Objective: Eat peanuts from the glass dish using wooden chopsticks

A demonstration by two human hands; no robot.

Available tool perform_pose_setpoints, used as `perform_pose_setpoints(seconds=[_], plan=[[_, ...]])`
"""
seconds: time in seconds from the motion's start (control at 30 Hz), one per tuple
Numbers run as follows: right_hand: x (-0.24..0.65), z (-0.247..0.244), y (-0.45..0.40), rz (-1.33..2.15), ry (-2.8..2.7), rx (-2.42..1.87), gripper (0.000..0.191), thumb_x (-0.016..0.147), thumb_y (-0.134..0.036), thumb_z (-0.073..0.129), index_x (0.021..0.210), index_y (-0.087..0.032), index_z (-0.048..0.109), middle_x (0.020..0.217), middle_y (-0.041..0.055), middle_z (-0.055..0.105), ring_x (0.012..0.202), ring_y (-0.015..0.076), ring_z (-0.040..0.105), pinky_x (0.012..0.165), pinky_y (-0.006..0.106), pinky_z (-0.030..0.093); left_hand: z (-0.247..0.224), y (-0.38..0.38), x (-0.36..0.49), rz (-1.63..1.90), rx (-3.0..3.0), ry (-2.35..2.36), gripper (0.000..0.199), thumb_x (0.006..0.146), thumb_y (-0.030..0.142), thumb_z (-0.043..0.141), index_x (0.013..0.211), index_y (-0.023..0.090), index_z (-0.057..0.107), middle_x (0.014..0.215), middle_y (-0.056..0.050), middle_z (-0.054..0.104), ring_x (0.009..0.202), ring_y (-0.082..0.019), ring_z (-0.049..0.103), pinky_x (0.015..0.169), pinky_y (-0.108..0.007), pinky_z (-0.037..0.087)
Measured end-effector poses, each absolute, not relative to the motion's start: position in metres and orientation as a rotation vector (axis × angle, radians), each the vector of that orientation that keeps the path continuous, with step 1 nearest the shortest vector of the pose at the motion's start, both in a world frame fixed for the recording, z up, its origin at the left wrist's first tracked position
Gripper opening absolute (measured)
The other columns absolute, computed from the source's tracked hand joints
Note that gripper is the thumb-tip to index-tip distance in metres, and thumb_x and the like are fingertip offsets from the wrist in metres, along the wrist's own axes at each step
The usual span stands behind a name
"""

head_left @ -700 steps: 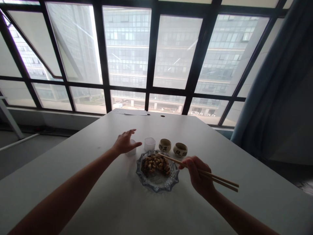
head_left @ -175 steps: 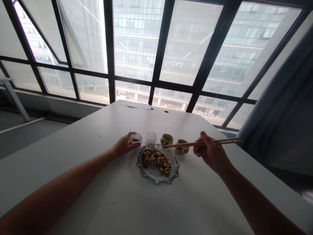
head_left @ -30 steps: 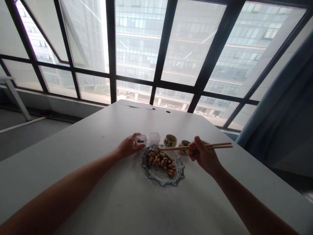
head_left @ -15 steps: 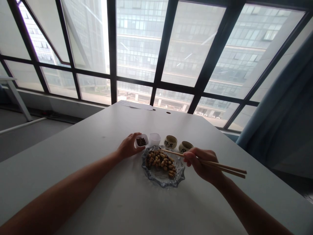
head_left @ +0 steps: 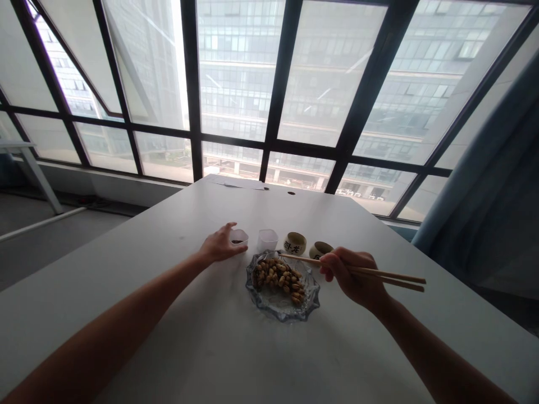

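My left hand is beside a small translucent plastic cup with dark bits in it. Its fingers are spread apart around the near side of the cup, which stands upright on the table. In my right hand is a pair of wooden chopsticks. Their tips reach over the far rim of a scalloped glass dish. Pistachio-like nuts are heaped in that dish, with some dark bits along their left edge.
A second translucent cup stands behind the dish. Right of it are two beige cups with dark characters, one beside the other. The white table extends to large windows; a blue curtain hangs at right.
My left hand has loosened from the cup with the dark bits, which went from tilted toward me to upright and slightly left. The chopsticks have hardly moved.
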State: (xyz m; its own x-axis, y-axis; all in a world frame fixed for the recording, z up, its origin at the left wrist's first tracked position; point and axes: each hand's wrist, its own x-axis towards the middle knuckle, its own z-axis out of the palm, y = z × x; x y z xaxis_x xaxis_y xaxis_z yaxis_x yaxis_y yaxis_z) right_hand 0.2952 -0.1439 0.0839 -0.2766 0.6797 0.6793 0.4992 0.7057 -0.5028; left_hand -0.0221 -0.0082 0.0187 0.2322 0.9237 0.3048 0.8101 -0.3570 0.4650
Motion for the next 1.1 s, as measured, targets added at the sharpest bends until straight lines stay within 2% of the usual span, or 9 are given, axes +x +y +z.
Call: perform_pose_setpoints(seconds=[0.07, 0.13, 0.27, 0.4, 0.47, 0.57, 0.73, 1.1], plan=[[0.297, 0.086, -0.143, 0.244, -1.913, -0.929, 0.041, 0.096, -0.044, 0.056, 0.065, -0.019, 0.064, 0.052, 0.0046, 0.068, 0.04, 0.0142, 0.062, 0.039, 0.023, 0.051, 0.03, -0.003, -0.019, 0.804, 2.337, 1.608, 0.092, 0.068, 0.071, 0.067, 0.14, 0.018, 0.044, 0.141, -0.02, 0.055, 0.122, -0.04, 0.057, 0.096, -0.048, 0.047], [0.298, 0.088, -0.143, 0.258, -1.87, -0.951, 0.043, 0.096, -0.048, 0.055, 0.066, -0.019, 0.064, 0.052, 0.0043, 0.068, 0.039, 0.0141, 0.062, 0.039, 0.023, 0.052, 0.039, 0.003, -0.01, 0.861, 2.43, 1.545, 0.091, 0.07, 0.072, 0.065, 0.14, 0.018, 0.045, 0.142, -0.019, 0.054, 0.127, -0.04, 0.053, 0.102, -0.052, 0.042], [0.301, 0.09, -0.14, 0.277, -1.789, -0.968, 0.043, 0.094, -0.051, 0.056, 0.067, -0.019, 0.064, 0.052, 0.0036, 0.068, 0.039, 0.0138, 0.061, 0.039, 0.024, 0.052, 0.049, 0.015, 0.024, 0.834, 2.6, 1.349, 0.079, 0.074, 0.063, 0.067, 0.137, 0.02, 0.048, 0.134, -0.017, 0.062, 0.124, -0.039, 0.055, 0.109, -0.058, 0.03], [0.307, 0.089, -0.137, 0.274, -1.757, -0.979, 0.042, 0.094, -0.049, 0.058, 0.066, -0.018, 0.064, 0.052, 0.0034, 0.067, 0.039, 0.0137, 0.061, 0.039, 0.024, 0.052, 0.047, 0.025, 0.051, 0.606, 2.632, 1.299, 0.077, 0.075, 0.057, 0.068, 0.139, 0.021, 0.044, 0.122, -0.017, 0.069, 0.121, -0.038, 0.059, 0.111, -0.061, 0.023], [0.31, 0.089, -0.135, 0.28, -1.745, -0.983, 0.041, 0.094, -0.049, 0.058, 0.067, -0.018, 0.065, 0.052, 0.0034, 0.067, 0.039, 0.0138, 0.061, 0.039, 0.024, 0.052, 0.045, 0.028, 0.056, 0.543, 2.614, 1.298, 0.077, 0.076, 0.053, 0.068, 0.139, 0.019, 0.042, 0.117, -0.017, 0.071, 0.117, -0.037, 0.062, 0.109, -0.061, 0.026], [0.31, 0.091, -0.136, 0.287, -1.728, -0.99, 0.043, 0.093, -0.052, 0.058, 0.067, -0.018, 0.065, 0.052, 0.0037, 0.068, 0.038, 0.014, 0.061, 0.038, 0.024, 0.051, 0.043, 0.03, 0.058, 0.631, 2.654, 1.203, 0.082, 0.071, 0.045, 0.074, 0.141, 0.018, 0.039, 0.115, -0.016, 0.071, 0.112, -0.036, 0.065, 0.105, -0.056, 0.034], [0.306, 0.088, -0.136, 0.246, -1.639, -0.982, 0.045, 0.093, -0.055, 0.058, 0.068, -0.018, 0.065, 0.051, 0.0035, 0.067, 0.037, 0.0138, 0.06, 0.038, 0.024, 0.051, 0.046, 0.026, 0.053, 0.839, 2.829, 1.025, 0.088, 0.068, 0.032, 0.079, 0.144, 0.021, 0.036, 0.123, -0.014, 0.067, 0.115, -0.034, 0.061, 0.106, -0.051, 0.034], [0.282, 0.072, -0.088, 0.154, -1.86, -1.001, 0.045, 0.094, -0.053, 0.056, 0.068, -0.017, 0.065, 0.053, 0.0033, 0.065, 0.045, 0.013, 0.058, 0.047, 0.024, 0.046, 0.052, 0.018, 0.051, 0.838, 2.829, 0.993, 0.086, 0.07, 0.04, 0.08, 0.143, 0.02, 0.038, 0.122, -0.015, 0.069, 0.114, -0.034, 0.062, 0.104, -0.051, 0.034]])
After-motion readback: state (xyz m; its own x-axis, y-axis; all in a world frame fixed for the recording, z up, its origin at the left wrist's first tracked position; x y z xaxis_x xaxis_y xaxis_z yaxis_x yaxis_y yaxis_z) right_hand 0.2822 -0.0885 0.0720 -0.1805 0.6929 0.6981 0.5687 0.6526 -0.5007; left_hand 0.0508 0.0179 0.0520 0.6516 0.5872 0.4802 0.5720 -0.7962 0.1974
